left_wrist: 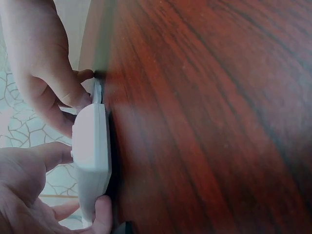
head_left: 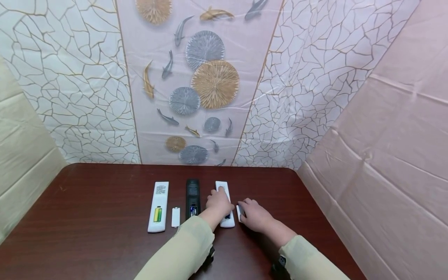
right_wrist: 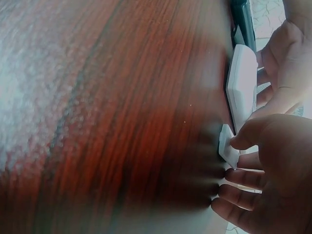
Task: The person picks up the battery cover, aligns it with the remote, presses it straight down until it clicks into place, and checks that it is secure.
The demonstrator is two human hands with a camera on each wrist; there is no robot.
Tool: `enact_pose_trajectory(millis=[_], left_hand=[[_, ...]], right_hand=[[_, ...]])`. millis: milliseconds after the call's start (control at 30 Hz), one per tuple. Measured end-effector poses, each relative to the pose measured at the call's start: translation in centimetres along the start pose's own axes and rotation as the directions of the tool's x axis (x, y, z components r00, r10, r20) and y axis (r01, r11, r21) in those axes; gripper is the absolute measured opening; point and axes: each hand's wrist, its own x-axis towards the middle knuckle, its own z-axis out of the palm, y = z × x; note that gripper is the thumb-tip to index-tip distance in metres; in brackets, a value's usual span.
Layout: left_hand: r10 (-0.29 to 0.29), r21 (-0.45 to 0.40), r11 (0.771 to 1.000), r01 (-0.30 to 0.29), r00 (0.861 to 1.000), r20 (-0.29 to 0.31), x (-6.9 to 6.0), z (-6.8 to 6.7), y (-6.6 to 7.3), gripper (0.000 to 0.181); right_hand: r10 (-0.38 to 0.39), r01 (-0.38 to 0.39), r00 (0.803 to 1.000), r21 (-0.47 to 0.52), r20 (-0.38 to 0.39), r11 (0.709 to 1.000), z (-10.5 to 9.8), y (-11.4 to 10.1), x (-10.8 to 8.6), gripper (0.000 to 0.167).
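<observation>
My left hand (head_left: 217, 203) grips a white remote control (head_left: 228, 223) that lies back up on the table, fingers and thumb at its sides. Part of a dark battery shows beside the hand, and the middle of the remote is hidden under it. Just to the right, my right hand (head_left: 257, 216) pinches a small white battery cover (head_left: 239, 214) near the remote's right edge. In the right wrist view the thumb rests on the cover (right_wrist: 227, 145), and the other fingers reach to the tabletop. The left wrist view shows the remote's white end (left_wrist: 91, 146) close up.
Left of the hands lies a black remote (head_left: 193, 194) with blue batteries in its bay. Further left are a loose white battery cover (head_left: 175, 217) and a white remote (head_left: 159, 198) with green-yellow batteries. Patterned cloth (head_left: 206, 128) hangs behind the dark wooden table (head_left: 105, 249).
</observation>
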Motion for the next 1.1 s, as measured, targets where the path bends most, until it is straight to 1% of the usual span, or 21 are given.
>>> enact_pose_trajectory(millis=[167,300,433,533,633,700,800,867,933,1000,1100], left_hand=[[-0.007,-0.021,1.0,0.007,1.0,-0.001,0.2,0.3,-0.1,0.077],[0.003,-0.041,0.999,-0.003,1.0,0.008,0.3,0.2,-0.2,0.072],[0.014,-0.081,0.997,-0.012,1.0,0.026,0.5,0.0,-0.4,0.062],[0.038,-0.102,0.994,-0.034,0.999,0.035,0.7,-0.2,-0.6,0.047],[0.063,-0.093,0.994,-0.06,0.998,0.029,1.0,-0.5,-0.7,0.032],[0.066,-0.095,0.993,-0.064,0.998,0.016,1.2,-0.8,-0.7,0.031],[0.045,-0.1,0.994,-0.045,0.999,-0.004,1.5,-1.0,-0.8,0.038],[0.015,-0.137,0.99,-0.014,1.0,0.006,1.6,-1.2,-0.9,0.049],[-0.018,-0.181,0.983,0.023,0.999,0.029,1.7,-1.3,-1.0,0.058],[-0.046,-0.223,0.973,0.057,0.997,0.057,1.8,-1.3,-1.1,0.058],[-0.071,-0.276,0.957,0.093,0.993,0.092,2.3,-1.2,-1.4,0.045]], right_hand=[[0.004,-0.004,1.0,0.004,0.009,1.0,0.0,0.0,0.0,0.045],[0.006,-0.006,1.0,0.003,0.012,1.0,0.1,0.0,0.0,0.044],[0.004,-0.004,1.0,0.001,0.014,1.0,0.1,0.0,0.0,0.045],[0.006,-0.006,1.0,-0.003,0.016,1.0,0.2,0.1,0.1,0.045],[0.004,-0.004,1.0,-0.007,0.014,1.0,0.2,0.2,0.1,0.045],[-0.001,0.001,1.0,-0.01,0.011,1.0,0.2,0.3,0.1,0.045],[-0.007,0.007,1.0,-0.011,0.012,1.0,0.2,0.4,0.1,0.045],[-0.006,0.007,1.0,-0.007,0.016,1.0,0.3,0.5,0.1,0.046],[-0.005,0.005,1.0,-0.003,0.022,1.0,0.3,0.5,0.2,0.046],[-0.002,0.002,1.0,-0.002,0.028,1.0,0.3,0.6,0.3,0.046],[0.003,-0.003,0.999,-0.005,0.044,1.0,0.3,0.6,0.4,0.047]])
